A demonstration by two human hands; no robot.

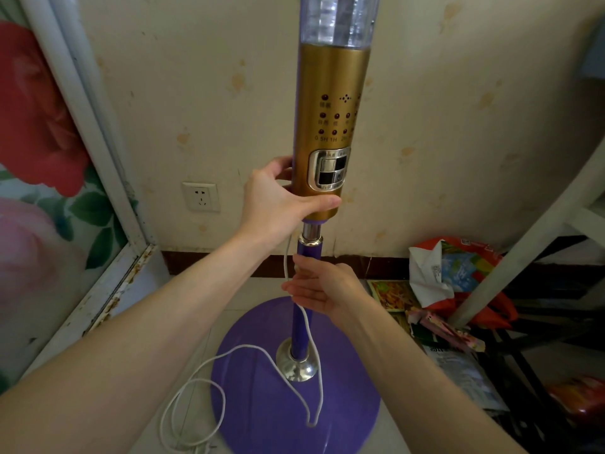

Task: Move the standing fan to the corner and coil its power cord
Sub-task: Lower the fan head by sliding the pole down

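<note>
Standing fan (pixel 337 24) upright at frame centre. Held at the gold column (pixel 330 93) foot by gripping left hand (pixel 281 198). Right hand (pixel 324 290) lower on the pole (pixel 299 332), power cord (pixel 243 345) running through; grip unclear. Likely snag: slack loops across the base (pixel 347 398), tipping it. One fan, one cord, two hands, one socket (pixel 200 196).

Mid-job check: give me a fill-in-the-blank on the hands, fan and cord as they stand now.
1. The left hand grips the ____ control column of the standing fan.
2. The right hand holds the white ____ beside the purple pole.
3. In this view the wall socket is on the ____ of the fan.
Missing words: gold; power cord; left.
</note>
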